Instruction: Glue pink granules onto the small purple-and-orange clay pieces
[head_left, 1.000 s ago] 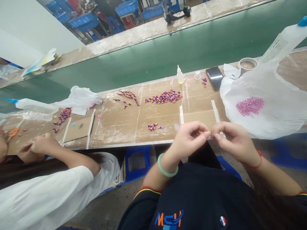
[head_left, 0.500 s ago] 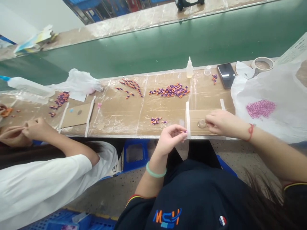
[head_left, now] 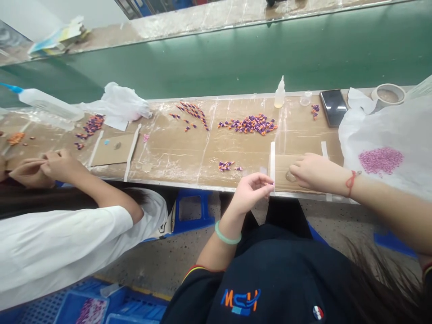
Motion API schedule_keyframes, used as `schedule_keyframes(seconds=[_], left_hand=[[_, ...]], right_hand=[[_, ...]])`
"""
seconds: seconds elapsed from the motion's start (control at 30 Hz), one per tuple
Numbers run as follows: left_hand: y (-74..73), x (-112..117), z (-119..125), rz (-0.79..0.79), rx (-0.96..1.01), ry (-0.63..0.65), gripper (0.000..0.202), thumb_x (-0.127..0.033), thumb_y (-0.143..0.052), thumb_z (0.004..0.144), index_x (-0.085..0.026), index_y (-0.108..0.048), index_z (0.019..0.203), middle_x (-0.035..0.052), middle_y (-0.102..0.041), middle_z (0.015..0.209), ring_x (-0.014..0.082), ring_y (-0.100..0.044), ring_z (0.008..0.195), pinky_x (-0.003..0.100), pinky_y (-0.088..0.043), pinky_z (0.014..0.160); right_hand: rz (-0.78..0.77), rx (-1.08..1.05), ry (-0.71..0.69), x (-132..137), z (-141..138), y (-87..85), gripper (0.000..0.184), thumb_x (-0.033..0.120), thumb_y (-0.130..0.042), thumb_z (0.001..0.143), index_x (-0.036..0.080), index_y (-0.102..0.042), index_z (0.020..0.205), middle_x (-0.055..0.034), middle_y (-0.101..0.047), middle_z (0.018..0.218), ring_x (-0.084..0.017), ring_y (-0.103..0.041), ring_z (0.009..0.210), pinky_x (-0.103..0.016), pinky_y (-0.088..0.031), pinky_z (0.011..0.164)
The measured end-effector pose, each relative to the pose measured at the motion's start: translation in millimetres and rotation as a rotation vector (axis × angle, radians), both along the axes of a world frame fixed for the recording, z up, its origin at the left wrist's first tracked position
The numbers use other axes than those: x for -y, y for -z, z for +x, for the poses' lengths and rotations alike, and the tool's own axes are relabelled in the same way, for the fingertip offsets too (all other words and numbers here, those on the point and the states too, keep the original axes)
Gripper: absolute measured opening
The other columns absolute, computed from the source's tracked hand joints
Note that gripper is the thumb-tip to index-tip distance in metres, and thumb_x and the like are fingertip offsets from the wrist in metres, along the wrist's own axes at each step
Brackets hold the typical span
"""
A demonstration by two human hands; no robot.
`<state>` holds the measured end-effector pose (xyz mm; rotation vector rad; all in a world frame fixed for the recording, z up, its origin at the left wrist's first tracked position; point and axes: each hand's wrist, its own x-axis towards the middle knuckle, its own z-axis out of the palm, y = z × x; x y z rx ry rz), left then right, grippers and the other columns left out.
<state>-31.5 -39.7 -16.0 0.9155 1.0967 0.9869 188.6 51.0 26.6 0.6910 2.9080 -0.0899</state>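
Note:
My left hand (head_left: 249, 192) is at the table's front edge, thumb and fingers pinching a small purple piece (head_left: 271, 183) that is mostly covered by the fingertips. My right hand (head_left: 313, 171) rests low over a cardboard pad (head_left: 281, 164) with its fingers closed together; what they hold, if anything, is hidden. Under those fingertips lies a small round clear spot or dish (head_left: 289, 177), partly covered. A few purple-and-orange pieces (head_left: 225, 166) lie left of the pad. Farther back sits a larger heap of similar pieces (head_left: 253, 124).
A dropper bottle (head_left: 280, 93), a small clear cap (head_left: 306, 98), a phone (head_left: 333, 108) and a tape roll (head_left: 389, 94) line the back. Pink bits (head_left: 381, 160) lie on white sheeting at right. A co-worker's hands (head_left: 42, 168) work at left, near a white bottle (head_left: 50, 103).
The view has shifted, so the table's things appear farther right. My right fingertips have moved slightly left over the round spot, covering more of it. My left hand keeps its pinch.

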Motion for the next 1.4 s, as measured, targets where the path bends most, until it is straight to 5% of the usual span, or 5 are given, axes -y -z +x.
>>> schedule_keyframes(seconds=[0.33,0.57,0.7,0.9,1.4], left_hand=[[2.1,-1,7,0.010,0.097,-0.025,0.035,-0.040,-0.090,0.068,-0.013,-0.072,0.083,0.0019,-0.069,0.069,0.0097,-0.062,0.061,0.022,-0.056,0.060],[-14.9,-1,20,0.081,0.245,-0.057,0.028,-0.035,-0.089,0.072,-0.016,-0.073,0.084,0.0033,-0.075,0.079,0.0102,-0.066,0.061,0.021,-0.058,0.058],[-32.3,1,30,0.129,0.296,-0.040,0.028,-0.036,-0.089,0.072,-0.015,-0.073,0.080,0.0041,-0.076,0.078,0.0100,-0.066,0.056,0.023,-0.058,0.056],[-40.6,4,37,0.161,0.269,-0.062,0.027,-0.036,-0.090,0.071,-0.015,-0.074,0.080,0.0056,-0.079,0.082,0.0109,-0.068,0.056,0.023,-0.059,0.055],[-40.4,5,41,0.166,0.232,-0.081,0.025,-0.035,-0.090,0.071,-0.016,-0.075,0.080,0.0065,-0.080,0.085,0.0133,-0.071,0.060,0.024,-0.062,0.057]], right_hand=[[-0.051,-0.108,0.035,-1,6,-1.4,0.025,0.021,-0.052,0.094,0.017,-0.056,0.069,-0.0052,-0.061,0.065,-0.017,-0.054,0.060,-0.029,-0.033,0.062],[-0.665,-0.748,0.269,23,13,-22.9,0.018,0.027,-0.050,0.097,0.020,-0.061,0.084,-0.0051,-0.075,0.092,-0.016,-0.070,0.083,-0.027,-0.052,0.074],[-0.829,-0.888,0.329,39,10,-34.0,0.019,0.028,-0.051,0.098,0.020,-0.059,0.083,-0.0059,-0.077,0.101,-0.018,-0.072,0.091,-0.027,-0.055,0.075],[-0.755,-0.899,0.383,49,10,-45.9,0.019,0.024,-0.053,0.094,0.019,-0.057,0.076,-0.0021,-0.074,0.081,-0.013,-0.065,0.070,-0.023,-0.050,0.063],[-0.745,-0.926,0.408,54,6,-49.2,0.017,0.024,-0.055,0.089,0.022,-0.062,0.073,-0.0020,-0.078,0.086,-0.017,-0.074,0.081,-0.026,-0.058,0.074]])
